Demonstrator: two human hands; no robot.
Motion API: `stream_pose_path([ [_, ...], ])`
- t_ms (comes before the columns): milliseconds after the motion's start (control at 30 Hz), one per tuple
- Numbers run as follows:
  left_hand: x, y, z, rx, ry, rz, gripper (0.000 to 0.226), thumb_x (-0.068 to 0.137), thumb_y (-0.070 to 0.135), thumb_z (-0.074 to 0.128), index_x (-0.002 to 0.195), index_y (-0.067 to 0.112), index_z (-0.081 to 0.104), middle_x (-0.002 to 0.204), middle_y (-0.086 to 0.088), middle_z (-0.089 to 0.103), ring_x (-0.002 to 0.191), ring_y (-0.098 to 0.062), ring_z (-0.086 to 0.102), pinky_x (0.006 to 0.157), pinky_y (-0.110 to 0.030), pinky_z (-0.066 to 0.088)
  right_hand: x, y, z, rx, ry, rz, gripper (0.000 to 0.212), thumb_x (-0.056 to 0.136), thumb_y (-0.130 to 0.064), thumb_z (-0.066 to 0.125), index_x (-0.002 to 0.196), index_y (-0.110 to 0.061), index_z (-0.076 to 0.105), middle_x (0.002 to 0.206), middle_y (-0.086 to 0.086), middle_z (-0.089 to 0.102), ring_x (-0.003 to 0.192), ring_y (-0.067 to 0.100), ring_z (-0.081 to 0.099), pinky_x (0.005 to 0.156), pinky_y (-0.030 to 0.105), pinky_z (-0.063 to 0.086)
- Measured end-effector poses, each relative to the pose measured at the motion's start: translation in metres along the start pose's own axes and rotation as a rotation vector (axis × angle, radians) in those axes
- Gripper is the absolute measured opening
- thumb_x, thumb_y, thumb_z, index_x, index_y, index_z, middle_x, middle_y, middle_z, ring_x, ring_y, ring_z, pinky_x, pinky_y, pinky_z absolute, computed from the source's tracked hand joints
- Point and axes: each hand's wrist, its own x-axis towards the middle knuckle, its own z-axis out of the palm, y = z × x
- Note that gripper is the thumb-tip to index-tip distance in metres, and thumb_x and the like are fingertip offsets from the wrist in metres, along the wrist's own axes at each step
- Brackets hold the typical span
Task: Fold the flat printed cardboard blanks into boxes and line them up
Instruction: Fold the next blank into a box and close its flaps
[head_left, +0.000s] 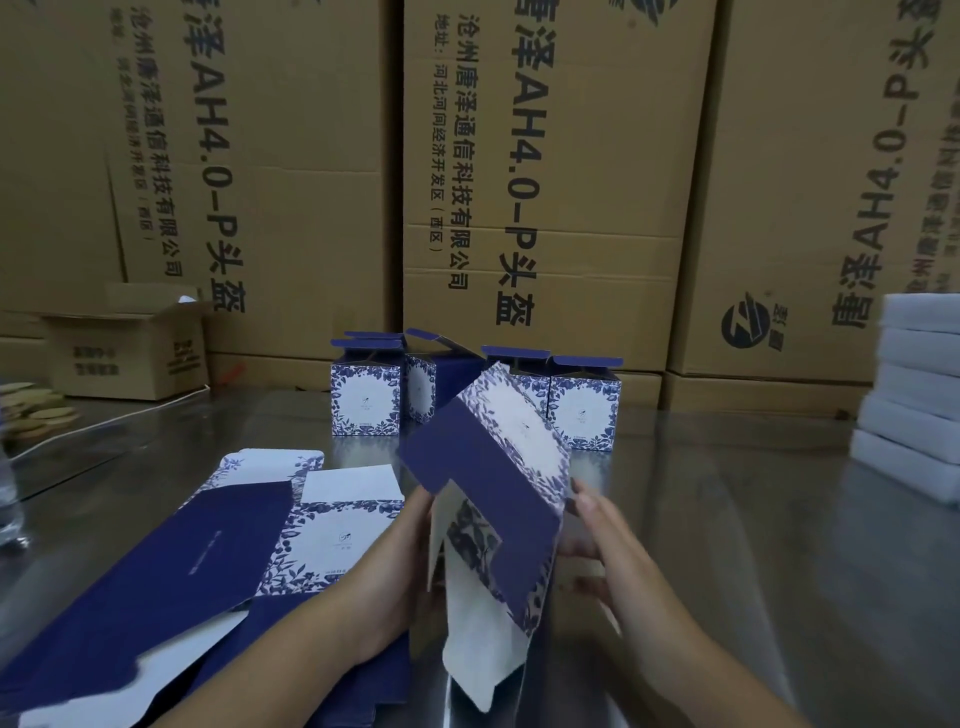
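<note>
Left hand (402, 535) and right hand (605, 540) gripped the blank (483, 483) at opposite edges; between grips, light, bendable card, probably best held near creases.

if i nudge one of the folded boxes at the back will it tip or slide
The folded box probably slides first: the metal table looks smooth and glossy. Likely light, being thin card with its top flap open. A high push might tip it, as it stands about as tall as wide.

Table (727, 545) lies open at right; flat blanks (156, 571) cover the left, folded boxes (584, 410) block behind.
</note>
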Motion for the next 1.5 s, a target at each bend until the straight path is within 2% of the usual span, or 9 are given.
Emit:
stream_pose_path([
  [133,0.004,0.0,-0.009,-0.056,0.026,-0.105,0.042,0.078,0.039,0.057,0.106,0.011,0.073,0.11,-0.013,0.069,0.099,-0.025,0.068,0.071,-0.03,0.056,0.005,-0.005,-0.014,0.247,0.055,0.233,0.037,0.082,-0.05,0.056,0.101,-0.021,0.069,0.077,-0.001,0.07,0.068,0.016,0.065,0.058,0.03,0.052],
  [267,0.01,-0.007,-0.012,-0.087,0.091,-0.12,0.036,0.082,0.011,0.059,0.114,-0.004,0.062,0.109,-0.024,0.067,0.088,-0.03,0.069,0.071,-0.035,0.059,0.009,-0.013,-0.032,0.3,0.11,0.368,0.027,0.08,-0.032,0.05,0.085,-0.009,0.065,0.077,0.013,0.062,0.062,0.026,0.057,0.052,0.028,0.039],
  [367,0.009,-0.01,-0.011,-0.014,0.14,-0.078,0.022,0.086,-0.005,0.055,0.107,-0.001,0.061,0.101,-0.021,0.07,0.076,-0.024,0.071,0.059,-0.029,0.057,0.008,-0.012,-0.042,0.242,0.274,0.363,0.018,0.08,-0.014,0.044,0.064,-0.013,0.052,0.049,0.007,0.056,0.036,0.019,0.052,0.043,0.022,0.038],
  [600,0.007,-0.006,-0.016,-0.004,0.173,-0.052,0.03,0.086,-0.013,0.053,0.089,0.017,0.059,0.082,-0.005,0.075,0.067,-0.023,0.071,0.048,-0.033,0.055,0.0,-0.002,-0.05,0.017,0.258,0.297,0.013,0.078,-0.002,0.047,0.069,-0.011,0.049,0.045,0.007,0.044,0.035,0.018,0.039,0.049,0.024,0.029],
  [900,0.007,0.0,-0.01,-0.056,0.162,-0.022,0.04,0.087,0.016,0.061,0.122,0.034,0.049,0.103,-0.008,0.072,0.081,-0.018,0.071,0.058,-0.026,0.055,0.011,-0.012,-0.037,0.242,0.078,0.148,0.032,0.092,-0.006,0.041,0.103,-0.01,0.071,0.096,0.013,0.072,0.085,0.025,0.069,0.07,0.031,0.05],
  [1033,0.003,0.001,-0.005,-0.017,0.112,0.008,0.041,0.087,0.021,0.061,0.125,0.034,0.052,0.107,-0.012,0.071,0.082,-0.021,0.071,0.062,-0.027,0.055,0.01,-0.011,-0.032,0.113,0.019,0.127,0.029,0.092,-0.036,0.048,0.108,-0.025,0.07,0.111,0.008,0.069,0.109,0.032,0.06,0.082,0.036,0.043],
  [1167,0.002,0.001,-0.003,0.012,0.079,0.004,0.046,0.085,0.025,0.061,0.129,0.033,0.051,0.112,-0.012,0.069,0.091,-0.026,0.07,0.068,-0.031,0.056,0.007,-0.01,-0.021,0.098,-0.085,0.071,0.043,0.074,-0.062,0.056,0.113,-0.047,0.063,0.113,-0.013,0.068,0.099,0.015,0.066,0.072,0.032,0.054],
  [1333,0.001,0.0,-0.001,0.111,-0.02,-0.014,0.055,0.077,0.029,0.065,0.129,0.036,0.05,0.116,-0.002,0.068,0.099,-0.023,0.068,0.076,-0.032,0.056,0.002,-0.005,-0.012,-0.082,-0.204,-0.065,0.056,0.071,-0.076,0.05,0.124,-0.061,0.045,0.138,-0.021,0.048,0.13,0.009,0.042,0.111,0.046,0.03],
  [1500,-0.002,-0.002,0.006,0.171,-0.073,0.002,0.033,0.092,0.021,0.051,0.124,0.019,0.059,0.107,-0.008,0.071,0.09,-0.02,0.07,0.068,-0.028,0.056,0.0,0.002,0.005,-0.249,-0.329,-0.152,0.049,0.083,-0.061,0.048,0.131,-0.052,0.038,0.143,-0.02,0.039,0.136,0.0,0.029,0.116,0.03,0.02],
])
